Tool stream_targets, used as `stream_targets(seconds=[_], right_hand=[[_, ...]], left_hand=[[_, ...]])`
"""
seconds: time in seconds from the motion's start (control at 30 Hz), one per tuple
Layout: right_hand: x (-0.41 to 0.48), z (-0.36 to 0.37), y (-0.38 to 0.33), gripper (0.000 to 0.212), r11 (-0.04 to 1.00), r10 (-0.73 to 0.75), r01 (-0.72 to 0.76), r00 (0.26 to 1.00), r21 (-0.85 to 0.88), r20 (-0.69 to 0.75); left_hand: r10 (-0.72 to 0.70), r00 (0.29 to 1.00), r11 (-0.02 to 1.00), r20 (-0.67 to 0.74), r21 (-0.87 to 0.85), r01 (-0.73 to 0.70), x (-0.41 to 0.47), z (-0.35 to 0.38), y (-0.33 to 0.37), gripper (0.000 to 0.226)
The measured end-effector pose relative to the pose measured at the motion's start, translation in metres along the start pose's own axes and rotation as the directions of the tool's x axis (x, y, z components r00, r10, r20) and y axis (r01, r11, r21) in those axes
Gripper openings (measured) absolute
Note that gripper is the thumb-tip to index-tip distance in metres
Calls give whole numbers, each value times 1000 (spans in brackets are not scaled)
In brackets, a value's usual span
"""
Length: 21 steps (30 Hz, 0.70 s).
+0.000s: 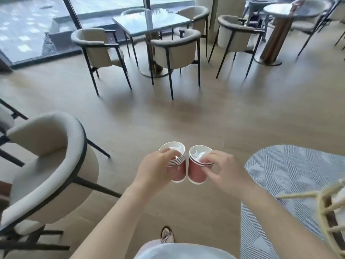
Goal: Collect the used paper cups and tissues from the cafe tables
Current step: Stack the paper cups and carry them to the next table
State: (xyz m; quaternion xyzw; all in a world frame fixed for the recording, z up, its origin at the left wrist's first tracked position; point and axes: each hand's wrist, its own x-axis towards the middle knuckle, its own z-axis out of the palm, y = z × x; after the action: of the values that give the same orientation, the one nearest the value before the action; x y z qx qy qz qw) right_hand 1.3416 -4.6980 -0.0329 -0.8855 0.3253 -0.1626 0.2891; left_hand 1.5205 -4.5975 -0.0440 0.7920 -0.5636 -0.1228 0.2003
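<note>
Red paper cups with white rims are held in both hands above the pale wooden floor (186,118), the two lots side by side and almost touching. The left hand (156,165) has its grip closed around a nested stack of red cups (177,161), a white tissue (176,148) tucked inside the top one. The right hand (222,171) pinches the rim of a second stack of red cups (196,171), which holds another crumpled tissue (198,153). A square glass-topped desk (151,20) with grey armchairs (176,51) stands well apart, ahead.
</note>
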Motion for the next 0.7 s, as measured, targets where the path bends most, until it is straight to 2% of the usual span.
stream_targets(seconds=[0.1,0.27,0.5,0.7], right_hand=[[44,17,-12,18,1000,-12,12,1000,8,-26],[97,48,-20,17,997,-69,67,996,38,50],[155,41,11,17,999,12,-14,998,34,68],[219,21,63,18,989,141,-141,990,37,23]], left_hand=[[-22,1000,1000,-2,-13,22,25,-20,-37,33],[-57,998,998,1,-15,57,56,-27,-77,34],[-39,997,999,62,-29,40,122,-16,-91,34],[35,988,999,153,-11,-34,226,-2,-86,33]])
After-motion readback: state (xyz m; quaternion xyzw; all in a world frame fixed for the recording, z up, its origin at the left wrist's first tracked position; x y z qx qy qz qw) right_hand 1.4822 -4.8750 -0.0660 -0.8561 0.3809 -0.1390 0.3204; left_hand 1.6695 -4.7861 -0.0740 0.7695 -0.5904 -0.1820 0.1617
